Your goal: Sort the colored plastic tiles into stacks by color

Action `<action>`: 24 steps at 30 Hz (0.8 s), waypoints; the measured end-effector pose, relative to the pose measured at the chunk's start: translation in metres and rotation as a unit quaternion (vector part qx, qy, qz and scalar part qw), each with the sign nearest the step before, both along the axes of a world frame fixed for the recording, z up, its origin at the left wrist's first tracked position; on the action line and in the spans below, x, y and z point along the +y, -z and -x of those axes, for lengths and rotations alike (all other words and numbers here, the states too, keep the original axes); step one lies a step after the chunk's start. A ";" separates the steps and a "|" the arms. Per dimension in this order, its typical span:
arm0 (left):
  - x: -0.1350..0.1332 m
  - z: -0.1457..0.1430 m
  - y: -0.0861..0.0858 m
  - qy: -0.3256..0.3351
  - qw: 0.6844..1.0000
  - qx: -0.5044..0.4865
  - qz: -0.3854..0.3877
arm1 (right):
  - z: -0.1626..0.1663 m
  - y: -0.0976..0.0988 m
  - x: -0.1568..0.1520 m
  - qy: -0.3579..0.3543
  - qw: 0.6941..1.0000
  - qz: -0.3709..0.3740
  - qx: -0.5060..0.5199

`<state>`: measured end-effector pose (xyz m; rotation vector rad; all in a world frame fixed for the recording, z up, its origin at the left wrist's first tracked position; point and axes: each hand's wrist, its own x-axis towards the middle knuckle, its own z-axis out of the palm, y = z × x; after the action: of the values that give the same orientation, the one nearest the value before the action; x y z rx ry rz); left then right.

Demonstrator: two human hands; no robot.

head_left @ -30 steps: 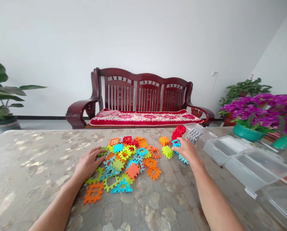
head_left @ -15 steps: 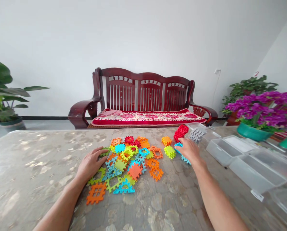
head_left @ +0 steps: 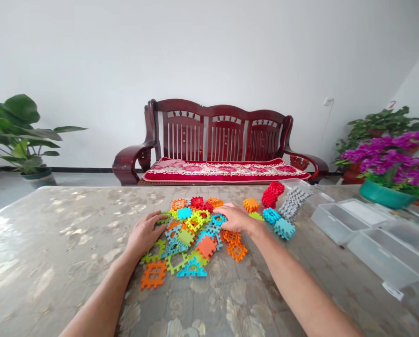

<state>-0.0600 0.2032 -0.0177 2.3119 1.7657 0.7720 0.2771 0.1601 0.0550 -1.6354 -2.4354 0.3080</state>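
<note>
A pile of coloured plastic interlocking tiles (head_left: 206, 246) lies on the table, several of them window-framed, triangular or solid. My left hand (head_left: 146, 232) rests along the pile's left side, fingers stretched out and parted, close to green tiles (head_left: 156, 251). Over the pile's far right part reaches my right hand (head_left: 234, 218), fingers apart, near a blue arched tile (head_left: 218, 219); nothing shows in its grasp. Sorted stacks stand to the right: orange (head_left: 251, 204), red (head_left: 272, 194), grey (head_left: 295, 203), blue (head_left: 271, 216) and light blue (head_left: 284, 229). My right hand partly hides a yellow-green stack (head_left: 256, 216).
Clear plastic boxes (head_left: 381, 255) with compartments stand open on the right of the table (head_left: 69, 243). Purple flowers in a teal pot (head_left: 388, 193) are behind them. Beyond the table is a dark red wooden bench (head_left: 219, 135); a potted plant (head_left: 30, 140) stands at left.
My right hand has moved left from the blue stacks to the pile, uncovering those stacks. My left hand stays beside the pile. The whole view has shifted slightly.
</note>
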 end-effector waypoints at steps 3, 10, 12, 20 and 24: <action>-0.001 -0.001 -0.003 0.000 1.000 0.003 0.007 | 0.000 -0.006 0.002 -0.015 1.000 0.013 -0.023; -0.001 -0.001 -0.001 0.002 1.000 -0.002 -0.001 | 0.005 -0.004 -0.004 0.020 0.999 -0.023 -0.018; 0.001 0.000 0.001 0.003 1.000 -0.003 -0.003 | 0.000 -0.002 -0.008 0.044 0.998 -0.051 -0.002; 0.004 0.002 0.004 0.008 1.000 0.000 -0.004 | -0.089 -0.010 -0.037 0.336 0.935 -0.113 -0.025; 0.005 0.004 0.007 0.014 1.000 -0.006 -0.010 | -0.118 -0.009 -0.047 0.435 0.894 -0.073 -0.073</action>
<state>-0.0640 0.2084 -0.0248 2.3354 1.7239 0.8015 0.3949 0.1127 0.0644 -2.5025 -1.4962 -0.1442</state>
